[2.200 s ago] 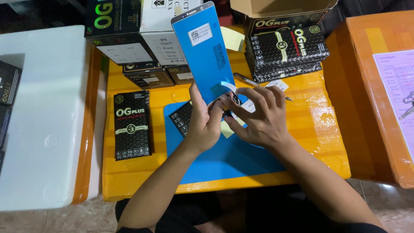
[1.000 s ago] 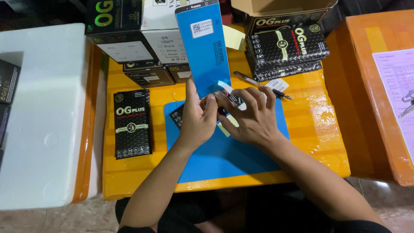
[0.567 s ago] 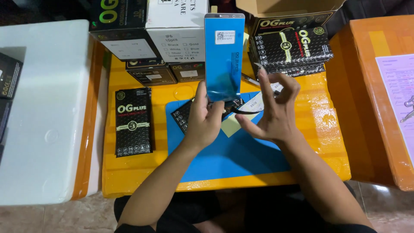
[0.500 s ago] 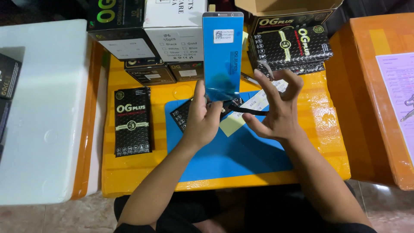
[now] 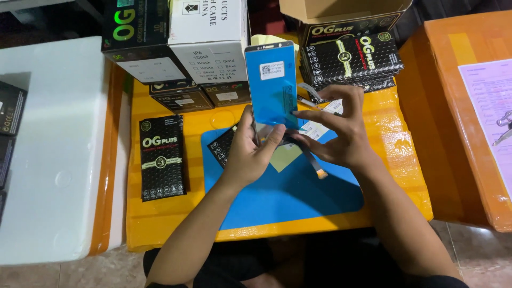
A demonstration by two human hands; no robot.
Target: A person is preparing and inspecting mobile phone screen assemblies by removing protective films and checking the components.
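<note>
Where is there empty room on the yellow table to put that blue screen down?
The near half of the blue mat, below both hands, is bare. So is the yellow table strip along its near edge. The far side is crowded with boxes and black packets.

Bare forearms, no sleeves, black clothing at lap
</note>
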